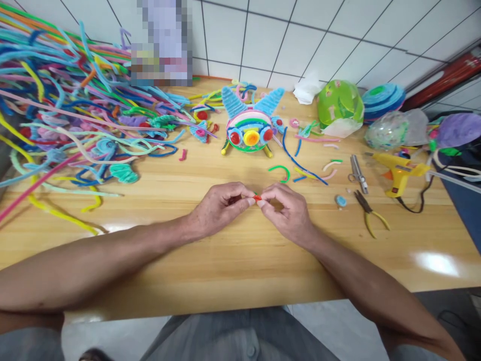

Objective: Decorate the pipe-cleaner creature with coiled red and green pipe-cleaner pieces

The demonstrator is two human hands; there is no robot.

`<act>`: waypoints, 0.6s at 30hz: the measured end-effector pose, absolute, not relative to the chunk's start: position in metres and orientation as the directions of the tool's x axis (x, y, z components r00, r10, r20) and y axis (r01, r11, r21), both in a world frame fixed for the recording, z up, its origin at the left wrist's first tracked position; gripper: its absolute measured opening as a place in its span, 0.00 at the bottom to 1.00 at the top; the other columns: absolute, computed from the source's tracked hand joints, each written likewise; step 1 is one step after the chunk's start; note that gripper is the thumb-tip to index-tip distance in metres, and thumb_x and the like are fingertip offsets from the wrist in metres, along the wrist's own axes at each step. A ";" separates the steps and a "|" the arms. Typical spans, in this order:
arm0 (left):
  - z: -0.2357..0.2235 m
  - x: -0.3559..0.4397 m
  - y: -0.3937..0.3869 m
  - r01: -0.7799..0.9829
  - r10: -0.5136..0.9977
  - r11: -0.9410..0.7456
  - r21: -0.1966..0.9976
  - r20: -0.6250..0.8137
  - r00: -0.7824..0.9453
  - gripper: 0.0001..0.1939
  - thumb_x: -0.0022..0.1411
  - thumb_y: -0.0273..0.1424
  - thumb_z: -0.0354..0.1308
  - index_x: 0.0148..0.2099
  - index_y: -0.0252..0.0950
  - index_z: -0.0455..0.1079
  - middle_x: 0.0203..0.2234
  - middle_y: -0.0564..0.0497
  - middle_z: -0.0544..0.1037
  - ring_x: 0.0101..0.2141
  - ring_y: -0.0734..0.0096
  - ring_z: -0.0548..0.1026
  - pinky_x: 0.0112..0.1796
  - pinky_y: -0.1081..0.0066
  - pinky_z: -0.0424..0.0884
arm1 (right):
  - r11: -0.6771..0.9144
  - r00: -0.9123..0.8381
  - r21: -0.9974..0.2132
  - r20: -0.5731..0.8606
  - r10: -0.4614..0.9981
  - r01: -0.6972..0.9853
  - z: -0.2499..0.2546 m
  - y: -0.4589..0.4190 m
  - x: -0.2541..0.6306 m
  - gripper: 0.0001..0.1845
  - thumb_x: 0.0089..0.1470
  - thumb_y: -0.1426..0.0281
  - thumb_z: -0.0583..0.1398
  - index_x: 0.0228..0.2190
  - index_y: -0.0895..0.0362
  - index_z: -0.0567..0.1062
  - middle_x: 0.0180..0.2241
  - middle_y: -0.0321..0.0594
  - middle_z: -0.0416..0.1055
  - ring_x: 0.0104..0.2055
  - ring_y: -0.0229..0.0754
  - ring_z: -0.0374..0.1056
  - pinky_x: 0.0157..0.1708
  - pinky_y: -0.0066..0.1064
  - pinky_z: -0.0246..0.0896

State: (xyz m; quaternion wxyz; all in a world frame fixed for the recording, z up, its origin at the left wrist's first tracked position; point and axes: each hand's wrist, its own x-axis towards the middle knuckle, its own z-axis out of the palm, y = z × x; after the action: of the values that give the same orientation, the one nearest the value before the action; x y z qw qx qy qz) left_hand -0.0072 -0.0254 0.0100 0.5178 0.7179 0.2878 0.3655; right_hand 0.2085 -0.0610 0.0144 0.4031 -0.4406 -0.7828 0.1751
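Between the fingertips of both hands is a small red piece of pipe cleaner [257, 198], with a bit of green at its top. My left hand [221, 206] pinches it from the left. From the right, my right hand [287, 210] pinches the same piece with thumb and forefinger. Most of the piece is hidden by the fingers. Just beyond the hands lies a curved green pipe cleaner [288, 173]. Farther back stands a colourful pipe-cleaner figure [250, 123] with blue pointed ears, red and yellow round parts and a striped body.
A large tangle of pipe cleaners [75, 110] covers the left side. To the right lie yellow-handled pliers [370, 213], scissors [358, 174], a blue round piece [340, 201] and a yellow glue gun [400, 170] with a cord. A green bag-like roll [340, 106] stands behind, near the tiled wall.
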 end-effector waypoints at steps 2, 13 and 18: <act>0.010 -0.007 -0.026 0.030 0.790 -0.303 0.953 0.233 0.568 0.09 0.73 0.33 0.61 0.43 0.33 0.81 0.32 0.47 0.82 0.31 0.71 0.77 0.33 0.72 0.70 | 0.556 -0.291 -0.625 0.480 0.827 0.548 0.014 -0.061 0.209 0.08 0.61 0.78 0.61 0.32 0.52 0.72 0.28 0.34 0.74 0.31 0.39 0.70 0.33 0.33 0.64; 0.007 -0.007 -0.027 -0.019 0.782 -0.328 0.944 0.283 0.556 0.07 0.72 0.30 0.63 0.43 0.33 0.81 0.32 0.48 0.82 0.32 0.73 0.77 0.35 0.74 0.73 | 0.588 -0.302 -0.601 0.513 0.803 0.542 0.012 -0.062 0.210 0.08 0.60 0.78 0.62 0.34 0.52 0.73 0.29 0.35 0.76 0.32 0.40 0.71 0.35 0.33 0.66; 0.008 -0.006 -0.028 -0.020 0.784 -0.335 0.942 0.291 0.548 0.07 0.72 0.30 0.63 0.43 0.34 0.82 0.30 0.49 0.82 0.30 0.74 0.77 0.34 0.75 0.73 | 0.628 -0.315 -0.555 0.558 0.768 0.546 0.016 -0.062 0.208 0.09 0.61 0.78 0.62 0.34 0.51 0.73 0.30 0.34 0.77 0.32 0.39 0.72 0.34 0.33 0.66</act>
State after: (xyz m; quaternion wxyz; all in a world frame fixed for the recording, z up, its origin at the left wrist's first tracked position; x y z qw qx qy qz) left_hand -0.0064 -0.0281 0.0080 0.5111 0.7160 0.2670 0.3935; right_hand 0.2083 -0.0622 0.0164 0.4171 -0.4105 -0.7999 0.1330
